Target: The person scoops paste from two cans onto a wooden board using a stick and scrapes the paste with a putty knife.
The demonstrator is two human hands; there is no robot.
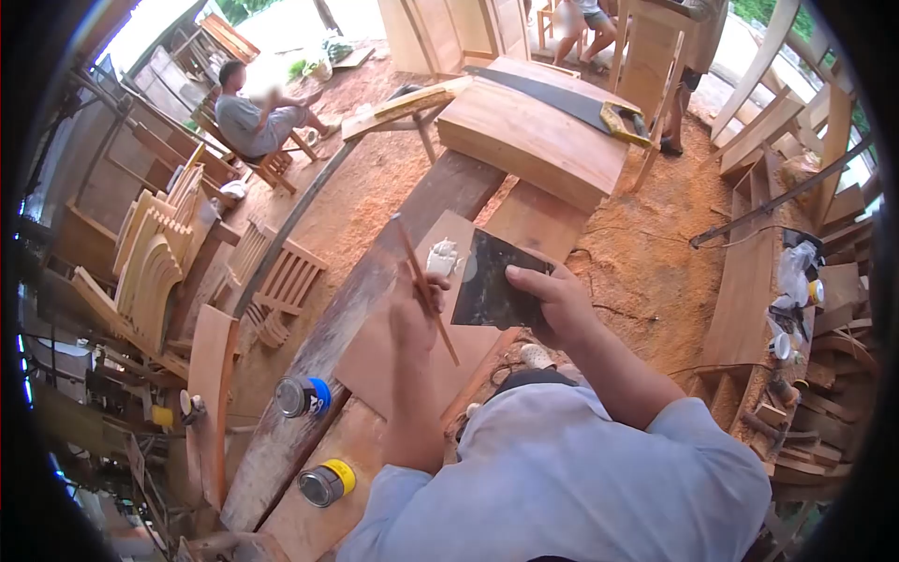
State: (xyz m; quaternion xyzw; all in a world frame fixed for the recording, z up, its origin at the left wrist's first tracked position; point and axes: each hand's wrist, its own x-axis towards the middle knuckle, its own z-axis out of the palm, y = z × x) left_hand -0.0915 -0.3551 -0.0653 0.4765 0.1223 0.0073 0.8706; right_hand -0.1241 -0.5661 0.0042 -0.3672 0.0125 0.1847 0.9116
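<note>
The right hand (562, 298) grips a dark flat plate (496, 286), its thumb pressed over the plate's upper face near the right edge; the other fingers are mostly hidden beneath. Most of the plate reaches out past the thumb tip, toward the left hand (415, 314). That hand's fingers are curled around a thin brown stick (443, 332), one end sticking up beyond the knuckles and the other slanting down below them toward the plate's near corner. A whitish lump (443, 256) sits just beyond the left fingertips, close by the plate's left edge (whether it rests on the plate or on what lies behind, I cannot tell).

Below both sets of fingers lies a tan board (375, 370). To the left of the left fingers and closer to the body stands a blue-labelled can (304, 396), with a yellow-labelled can (328, 482) nearer still to the body. Well beyond the fingers of both hands, a handsaw (543, 94) lies across a thick wooden piece (524, 140).
</note>
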